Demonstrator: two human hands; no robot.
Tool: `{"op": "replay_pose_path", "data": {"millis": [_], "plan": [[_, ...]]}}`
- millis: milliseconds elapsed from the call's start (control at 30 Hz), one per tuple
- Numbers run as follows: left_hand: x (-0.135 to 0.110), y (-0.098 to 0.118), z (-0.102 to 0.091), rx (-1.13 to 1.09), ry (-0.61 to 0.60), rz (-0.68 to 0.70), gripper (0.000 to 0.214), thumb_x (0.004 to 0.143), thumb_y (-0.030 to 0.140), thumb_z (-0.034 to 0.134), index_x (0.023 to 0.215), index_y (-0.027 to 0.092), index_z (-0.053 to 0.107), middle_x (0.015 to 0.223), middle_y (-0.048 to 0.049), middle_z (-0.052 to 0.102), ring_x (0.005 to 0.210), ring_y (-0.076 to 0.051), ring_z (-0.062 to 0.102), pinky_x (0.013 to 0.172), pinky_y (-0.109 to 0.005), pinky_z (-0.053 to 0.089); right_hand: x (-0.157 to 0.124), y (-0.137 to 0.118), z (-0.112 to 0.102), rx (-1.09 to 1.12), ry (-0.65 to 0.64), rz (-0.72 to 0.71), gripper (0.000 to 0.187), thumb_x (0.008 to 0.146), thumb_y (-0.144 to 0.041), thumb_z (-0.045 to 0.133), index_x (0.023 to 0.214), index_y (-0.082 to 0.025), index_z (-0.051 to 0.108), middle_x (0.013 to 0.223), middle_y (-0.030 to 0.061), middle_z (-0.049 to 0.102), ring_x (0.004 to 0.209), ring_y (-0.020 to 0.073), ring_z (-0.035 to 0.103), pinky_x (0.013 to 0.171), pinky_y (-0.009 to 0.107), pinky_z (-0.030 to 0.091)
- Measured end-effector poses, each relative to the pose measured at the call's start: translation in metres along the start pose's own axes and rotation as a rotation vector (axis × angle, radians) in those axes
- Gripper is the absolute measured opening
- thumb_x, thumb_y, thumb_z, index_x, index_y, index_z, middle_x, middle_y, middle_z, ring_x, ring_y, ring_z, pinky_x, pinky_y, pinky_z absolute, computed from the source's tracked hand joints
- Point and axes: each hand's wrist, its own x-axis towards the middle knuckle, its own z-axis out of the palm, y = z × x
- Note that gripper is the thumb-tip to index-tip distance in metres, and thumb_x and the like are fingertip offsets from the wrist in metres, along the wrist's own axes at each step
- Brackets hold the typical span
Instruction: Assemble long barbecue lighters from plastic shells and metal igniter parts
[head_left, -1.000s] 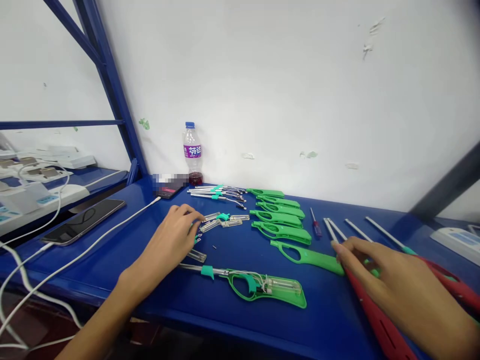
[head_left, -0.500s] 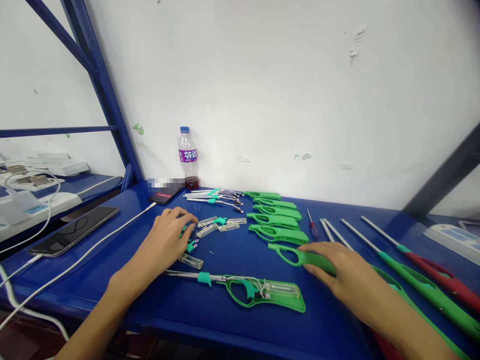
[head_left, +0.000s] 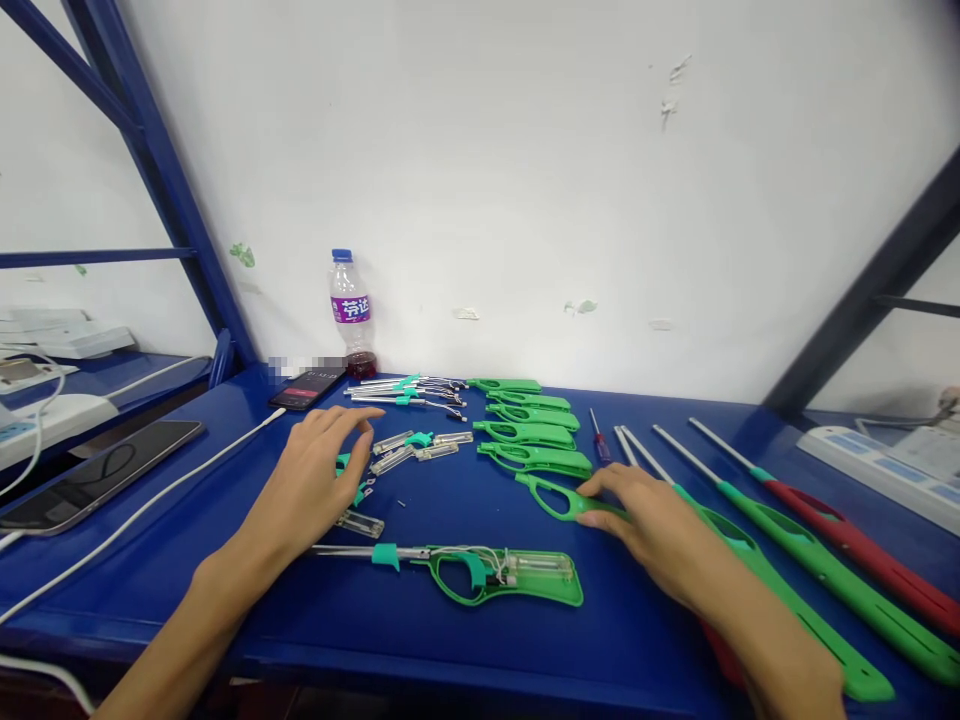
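My left hand (head_left: 311,478) lies open on the blue bench (head_left: 450,650), fingers loosely spread over small teal pieces (head_left: 362,492) and clear plastic tanks (head_left: 360,523). My right hand (head_left: 652,525) has closed thumb and fingers on the rear end of an empty green lighter shell (head_left: 555,497) that lies flat on the bench. In front of both hands sits an opened green lighter (head_left: 495,577) with its metal tube, teal collar, wires and clear tank showing.
A row of green shells (head_left: 532,432) and metal tubes with wires (head_left: 409,390) lie behind. A small red screwdriver (head_left: 598,442), finished green (head_left: 825,575) and red (head_left: 847,537) long lighters lie to the right. A bottle (head_left: 350,310), two phones (head_left: 307,386) (head_left: 97,478) and a power strip (head_left: 877,470) stand around.
My right hand moved left from the finished lighters onto the loose green shell and closed on it. My left hand's fingers spread out from a pinch over the small parts.
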Motion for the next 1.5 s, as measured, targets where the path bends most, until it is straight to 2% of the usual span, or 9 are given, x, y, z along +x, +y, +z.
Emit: {"op": "replay_pose_path", "data": {"millis": [167,367,467,600,733,867,1067,1267,1500], "plan": [[-0.002,0.006,-0.003,-0.017,0.085,0.044,0.031,0.106,0.033,0.044,0.126,0.020,0.064,0.108,-0.0062,0.071,0.105,-0.027,0.063,0.096,-0.039,0.047,-0.003,-0.006,0.001,0.015,-0.025,0.058,0.016,0.098,-0.030,0.065,0.111,-0.024,0.072,0.112,0.0077,0.073,0.108,0.0291,0.069,0.095,0.042,0.052],[-0.003,0.006,-0.003,-0.056,0.212,0.112,0.026,0.104,0.025,0.048,0.124,0.022,0.064,0.099,-0.0023,0.071,0.096,-0.023,0.065,0.090,-0.035,0.049,-0.007,-0.009,0.003,0.067,-0.064,0.130,0.023,0.094,-0.042,0.071,0.111,-0.027,0.072,0.121,0.0074,0.068,0.117,0.0316,0.064,0.100,0.047,0.050],[-0.003,0.010,-0.005,-0.082,0.293,0.109,0.028,0.103,0.020,0.050,0.127,0.021,0.063,0.096,-0.0008,0.070,0.091,-0.020,0.066,0.089,-0.034,0.051,-0.008,-0.014,0.002,0.063,-0.095,0.125,0.020,0.096,-0.039,0.068,0.110,-0.026,0.070,0.123,0.0081,0.066,0.118,0.0320,0.061,0.102,0.048,0.049],[-0.003,0.013,-0.007,-0.102,0.339,0.130,0.026,0.102,0.017,0.052,0.125,0.021,0.063,0.094,-0.0002,0.069,0.088,-0.018,0.067,0.088,-0.032,0.052,-0.011,-0.019,0.004,0.060,-0.122,0.094,0.011,0.097,-0.030,0.063,0.106,-0.025,0.065,0.121,0.0090,0.064,0.110,0.0298,0.061,0.098,0.047,0.051],[-0.003,0.014,-0.006,-0.109,0.353,0.180,0.023,0.101,0.014,0.053,0.119,0.019,0.065,0.092,-0.0010,0.068,0.087,-0.018,0.066,0.088,-0.033,0.051,-0.015,-0.018,0.008,0.086,-0.138,0.077,0.008,0.098,-0.025,0.058,0.105,-0.024,0.061,0.120,0.0091,0.061,0.109,0.0284,0.059,0.099,0.046,0.049],[-0.004,0.014,-0.007,-0.113,0.344,0.206,0.021,0.100,0.013,0.053,0.116,0.019,0.065,0.090,-0.0013,0.068,0.086,-0.019,0.065,0.085,-0.033,0.050,-0.016,-0.019,0.005,0.131,-0.186,0.079,0.012,0.098,-0.027,0.059,0.109,-0.024,0.061,0.123,0.0092,0.059,0.115,0.0288,0.056,0.103,0.047,0.046],[-0.005,0.015,-0.008,-0.129,0.333,0.223,0.019,0.100,0.012,0.054,0.113,0.019,0.066,0.087,-0.0010,0.067,0.083,-0.019,0.064,0.083,-0.034,0.050,-0.015,-0.032,-0.005,0.201,-0.237,0.102,0.038,0.098,-0.033,0.063,0.136,-0.033,0.056,0.145,0.0054,0.051,0.136,0.0290,0.047,0.115,0.050,0.037],[-0.004,0.015,-0.007,-0.143,0.326,0.256,0.019,0.099,0.012,0.054,0.109,0.022,0.066,0.085,0.0000,0.067,0.082,-0.019,0.063,0.081,-0.035,0.050,-0.002,-0.028,0.009,0.188,-0.143,0.070,0.022,0.099,-0.035,0.065,0.121,-0.031,0.066,0.132,0.0049,0.058,0.127,0.0291,0.052,0.112,0.049,0.039],[-0.005,0.019,-0.009,-0.155,0.331,0.287,0.020,0.098,0.011,0.055,0.108,0.024,0.066,0.084,0.0008,0.067,0.081,-0.019,0.063,0.079,-0.035,0.049,-0.003,-0.038,0.009,0.143,-0.142,0.019,0.013,0.101,-0.031,0.063,0.113,-0.026,0.062,0.119,0.0061,0.063,0.115,0.0289,0.057,0.101,0.048,0.046]]}}
